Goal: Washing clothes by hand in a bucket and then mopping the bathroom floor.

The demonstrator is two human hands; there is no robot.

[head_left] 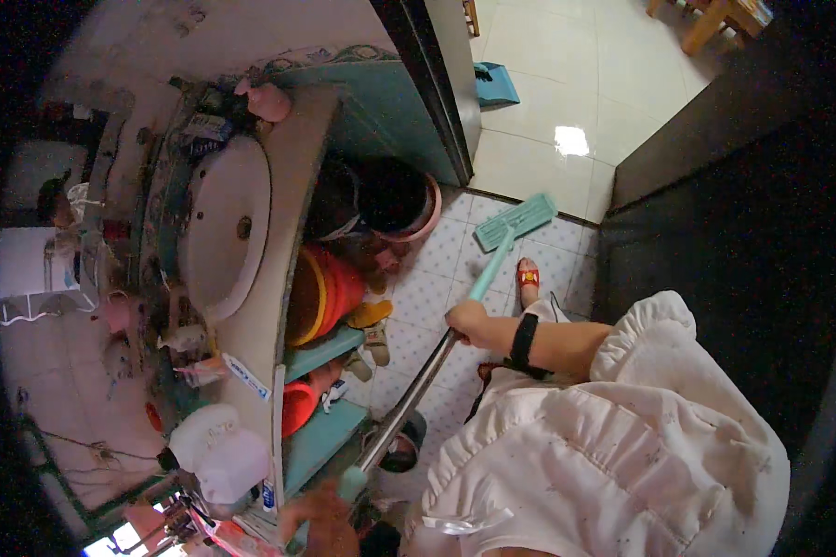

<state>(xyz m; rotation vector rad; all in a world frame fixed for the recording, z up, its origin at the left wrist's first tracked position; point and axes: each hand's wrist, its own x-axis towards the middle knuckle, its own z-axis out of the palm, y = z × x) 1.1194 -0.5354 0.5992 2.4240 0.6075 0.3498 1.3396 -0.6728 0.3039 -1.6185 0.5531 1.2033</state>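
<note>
My right hand [468, 322], below a black wristband, is closed around the pole of a flat mop, near where its green lower section meets the metal tube [414, 393]. The light green mop head [515, 223] rests on the dotted floor tiles beside the doorway. At the bottom edge, my left hand [320, 522] is closed around the green upper end of the same pole; it looks blurred and dim. A foot in a red sandal [528, 276] stands just below the mop head.
A washbasin [226, 230] is set in a counter on the left. Under it are dark buckets [397, 198], red basins [327, 292] and slippers [375, 344]. A small dark bucket [404, 442] stands near the pole. Beyond the door sill lies a blue dustpan [498, 87]; a dark door [703, 209] is right.
</note>
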